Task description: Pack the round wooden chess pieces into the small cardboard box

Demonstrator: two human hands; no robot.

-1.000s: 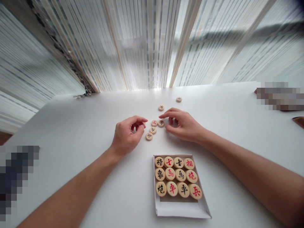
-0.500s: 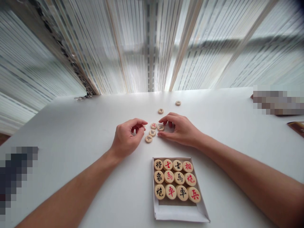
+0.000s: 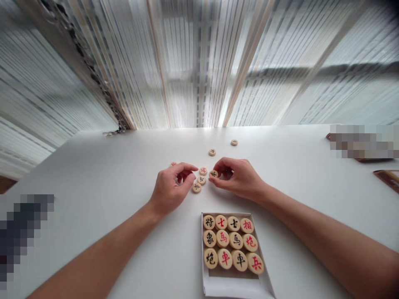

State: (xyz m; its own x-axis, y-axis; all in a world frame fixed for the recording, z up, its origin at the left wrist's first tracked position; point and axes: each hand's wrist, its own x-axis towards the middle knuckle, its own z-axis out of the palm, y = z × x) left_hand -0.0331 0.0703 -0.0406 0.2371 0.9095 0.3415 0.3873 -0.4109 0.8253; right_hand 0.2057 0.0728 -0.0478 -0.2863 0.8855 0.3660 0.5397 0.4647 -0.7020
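Observation:
Several round wooden Chinese chess pieces lie loose on the white table between my hands. My right hand (image 3: 238, 175) pinches a piece with a black character (image 3: 213, 174) between thumb and fingers, close to the tabletop. Just left of it are a red-lettered piece (image 3: 203, 170) and two black-lettered ones, the nearer (image 3: 196, 187) and the middle one (image 3: 201, 180). My left hand (image 3: 173, 185) is beside these, its index finger and thumb apart and nothing visible between them; the other fingers curl in. Behind its knuckles, another red-lettered piece (image 3: 173, 164) is partly hidden.
In front of me a shallow white box (image 3: 237, 286) holds rows of pieces with red and black characters. Two more pieces, a nearer (image 3: 212, 152) and a farther one (image 3: 234, 142), lie toward the back edge. A striped curtain (image 3: 199, 62) hangs behind the table (image 3: 124, 166).
My right fingers have closed on the black-lettered piece, which has shifted slightly right. My left hand has moved a little right, uncovering a red-lettered piece behind it. The view has tilted up slightly.

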